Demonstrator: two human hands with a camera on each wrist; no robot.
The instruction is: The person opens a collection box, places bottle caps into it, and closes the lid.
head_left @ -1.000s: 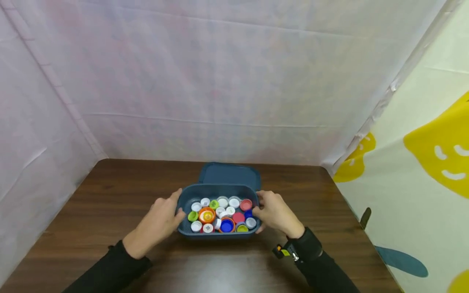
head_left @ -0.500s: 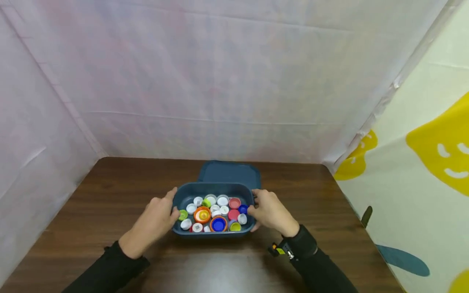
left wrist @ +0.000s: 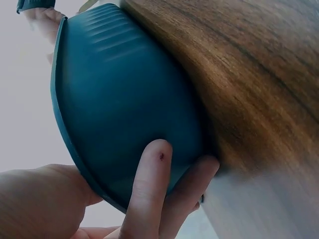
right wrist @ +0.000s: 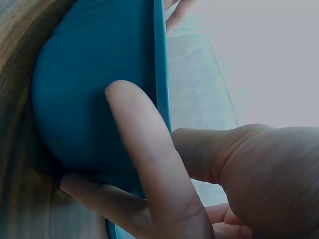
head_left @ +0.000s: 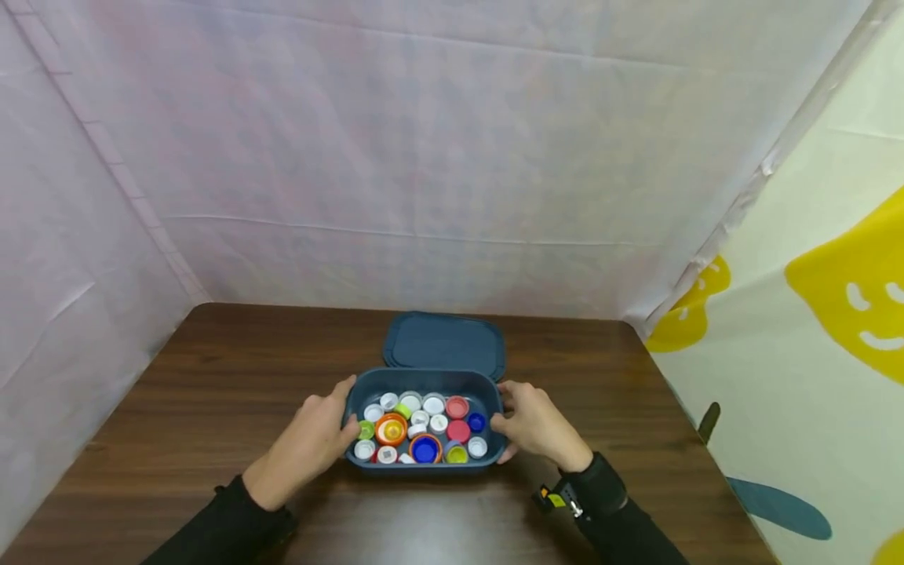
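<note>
A dark blue plastic box (head_left: 428, 380) with rounded corners stands near the middle of the table in the head view. Bottle caps (head_left: 425, 449) in white, red, blue, green and orange lie loose in it, several in all. My left hand (head_left: 311, 439) grips the box's left end, thumb over the rim and fingers against the outer wall (left wrist: 124, 94). At the opposite end, my right hand (head_left: 540, 428) holds the box the same way, its fingers (right wrist: 144, 134) along the outer side in the right wrist view. The box's underside is hidden.
Right behind the box lies a matching blue lid (head_left: 445, 341), partly hidden by it. Dark wooden table (head_left: 233, 377) surrounds both. A pale cloth wall (head_left: 417, 157) rises at the back edge, and a patterned curtain (head_left: 798, 377) hangs on the right.
Held by both hands, the box has shifted left, then back right and slightly nearer. Caps inside have slid about; a blue one now sits apart from the red ones. More of the lid shows.
</note>
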